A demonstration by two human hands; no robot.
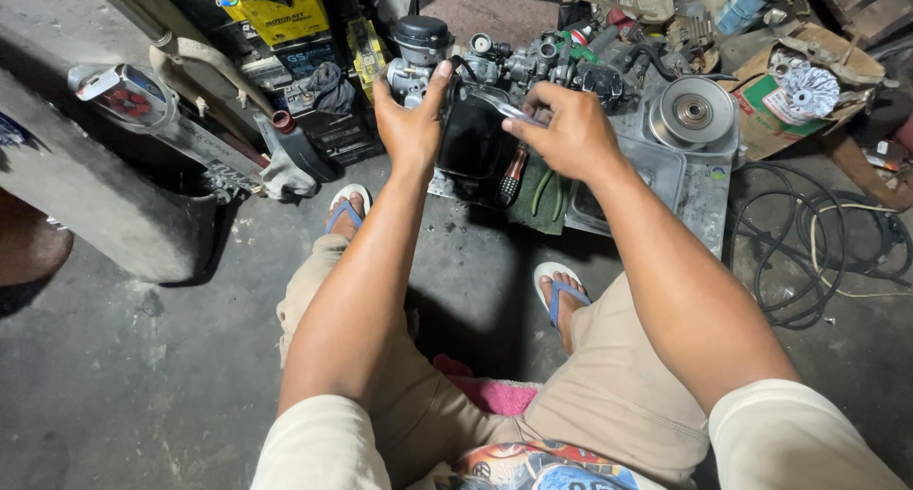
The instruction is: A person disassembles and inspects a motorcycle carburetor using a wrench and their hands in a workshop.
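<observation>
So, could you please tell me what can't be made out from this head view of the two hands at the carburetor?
- Left hand: its palm covers the near side of the carburetor, so the grip there is hidden.
- Right hand: it holds a thin metal tool, but the fingers hide the handle, and the tip's contact point is too small to tell.
- Metal tray: its near part is hidden behind the right forearm.
- Cardboard box: contents too cluttered to identify.
</observation>
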